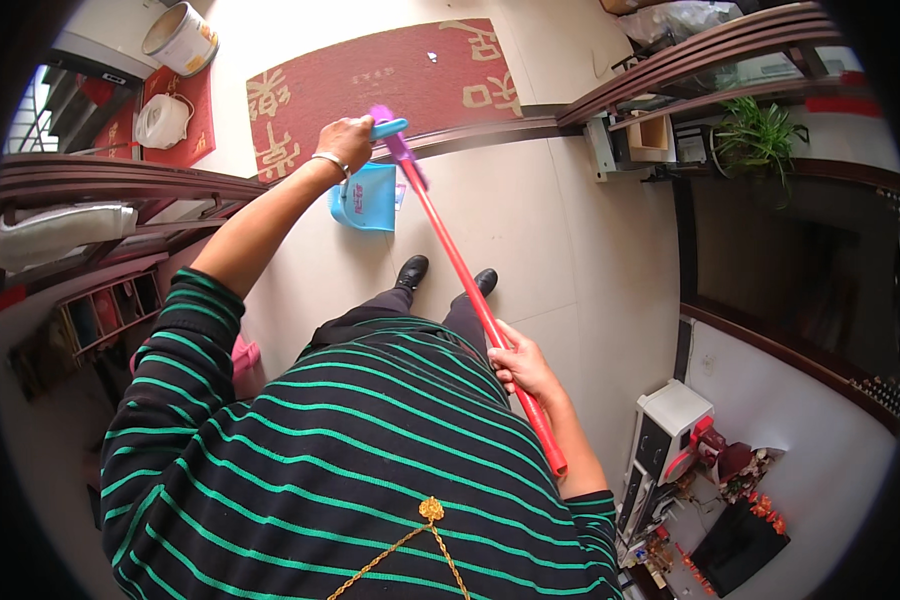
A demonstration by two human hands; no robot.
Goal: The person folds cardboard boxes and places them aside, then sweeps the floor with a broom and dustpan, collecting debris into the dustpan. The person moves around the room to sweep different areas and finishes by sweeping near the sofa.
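My left hand (pixel 346 142) is closed around the light-blue handle (pixel 390 129) of a long-handled dustpan. The blue dustpan pan (pixel 371 199) is below that hand, over the pale tiles by the door track. My right hand (pixel 523 360) grips the red pole (pixel 454 255) of a broom partway along, and the pole's open end lies beside my right forearm. At the far end, the purple broom head (pixel 405 150) appears close beside the dustpan handle; whether they touch cannot be told. Its bristles are mostly hidden.
Past the metal door track (pixel 487 131) lies a red doormat (pixel 375 75) with a small white scrap (pixel 432 57) on it. A white bucket (pixel 182 39) and a white lidded container (pixel 162 121) stand left. Right are a potted plant (pixel 757 139) and a white cabinet (pixel 671 412).
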